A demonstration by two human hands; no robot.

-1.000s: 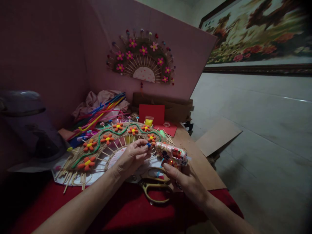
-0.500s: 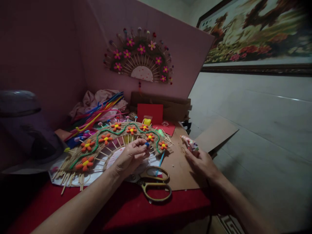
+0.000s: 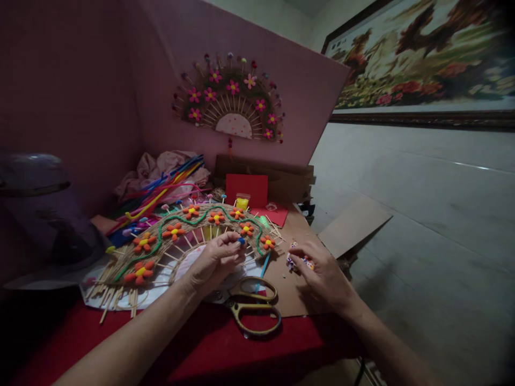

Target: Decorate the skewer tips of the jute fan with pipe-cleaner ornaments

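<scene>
My left hand (image 3: 219, 258) pinches a small blue pom-pom-like ball (image 3: 241, 241) between thumb and fingertips, above the lower right part of a twine fan (image 3: 161, 228). The fan carries orange flowers, a wavy green strip and thin wooden sticks, some tipped with small coloured balls. My right hand (image 3: 319, 271) is closed around a flower-patterned glue gun (image 3: 295, 262), low over the brown cardboard (image 3: 285, 300); fingers cover much of it. Scissors (image 3: 257, 308) with gold-coloured handles lie below my left hand, their blades partly hidden by my wrist.
Pipe cleaners (image 3: 161, 187) are heaped behind the fan on the left. Red card (image 3: 247, 188) and a yellow packet (image 3: 242, 202) lie at the back. A finished-looking fan (image 3: 233, 102) hangs on the pink board. A cord (image 3: 360, 370) trails at lower right.
My right hand has moved left and down with the glue gun, turning it from a raised position toward the cardboard. My left hand keeps hold of the blue ball almost unmoved.
</scene>
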